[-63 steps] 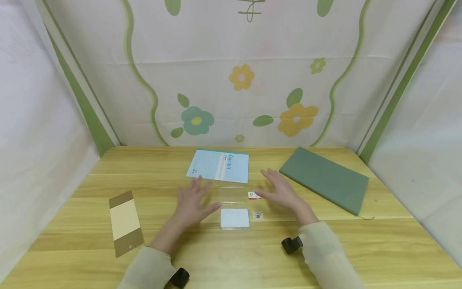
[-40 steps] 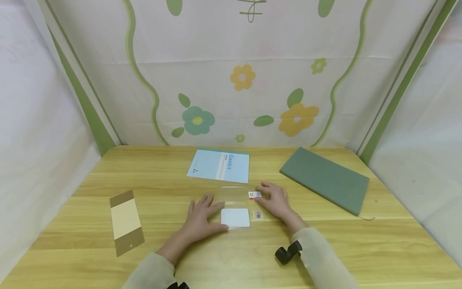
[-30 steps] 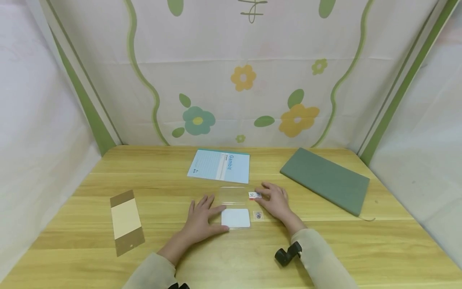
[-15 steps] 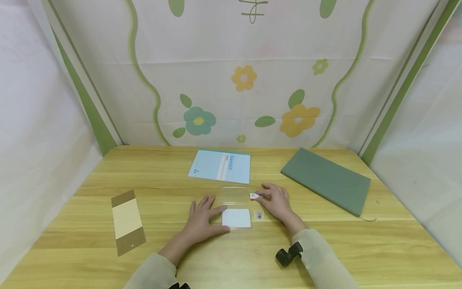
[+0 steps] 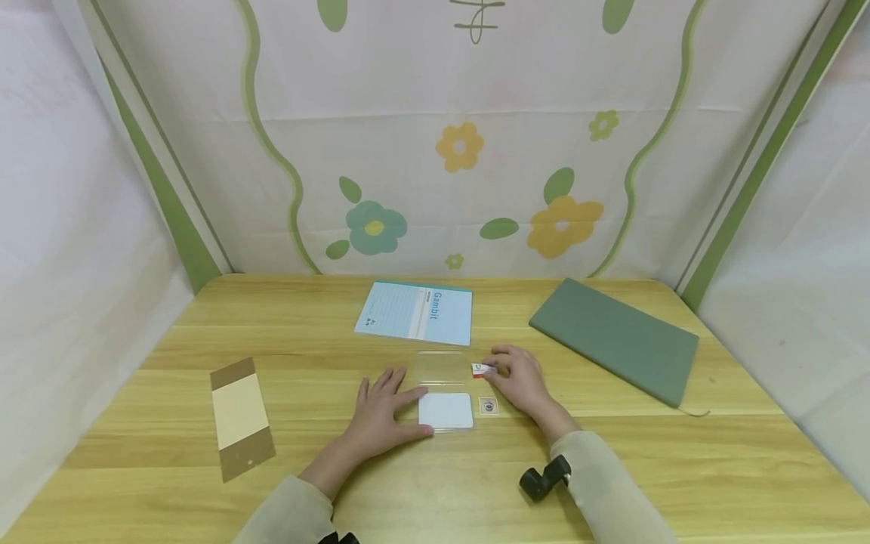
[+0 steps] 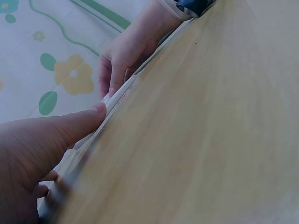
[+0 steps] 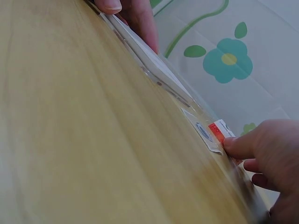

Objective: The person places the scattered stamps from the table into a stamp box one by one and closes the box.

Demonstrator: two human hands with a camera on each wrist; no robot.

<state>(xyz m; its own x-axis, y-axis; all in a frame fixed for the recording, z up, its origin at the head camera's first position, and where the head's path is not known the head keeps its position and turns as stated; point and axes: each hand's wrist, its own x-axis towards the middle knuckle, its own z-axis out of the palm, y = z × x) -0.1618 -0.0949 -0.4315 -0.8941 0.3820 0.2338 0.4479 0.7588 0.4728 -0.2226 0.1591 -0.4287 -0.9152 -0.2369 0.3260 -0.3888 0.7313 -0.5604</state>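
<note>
An opened clear plastic case (image 5: 442, 368) lies mid-table, its near half filled with a stack of white cards (image 5: 445, 410). My left hand (image 5: 377, 419) holds that near half by its left end, thumb at the near edge and index finger at the far edge, other fingers spread. To the right of the lid, my right hand (image 5: 519, 381) pinches a small red-and-white printed card (image 5: 481, 370). In the right wrist view the thumb covers part of this card (image 7: 219, 128), which is tilted up. A small square sticker-like piece (image 5: 488, 406) lies flat beside the white stack.
A light-blue Gambit notebook (image 5: 414, 312) lies behind the case. The green-covered book (image 5: 615, 340) is at the back right, with a ribbon at its corner. At left sits a brown-and-cream folded card sleeve (image 5: 242, 419). A patterned curtain (image 5: 448, 75) hangs behind the table.
Both hands have come down from hovering: the left moved right to the case's edges, the right closed its fingertips on the small red-and-white card. That card has since tilted slightly.
</note>
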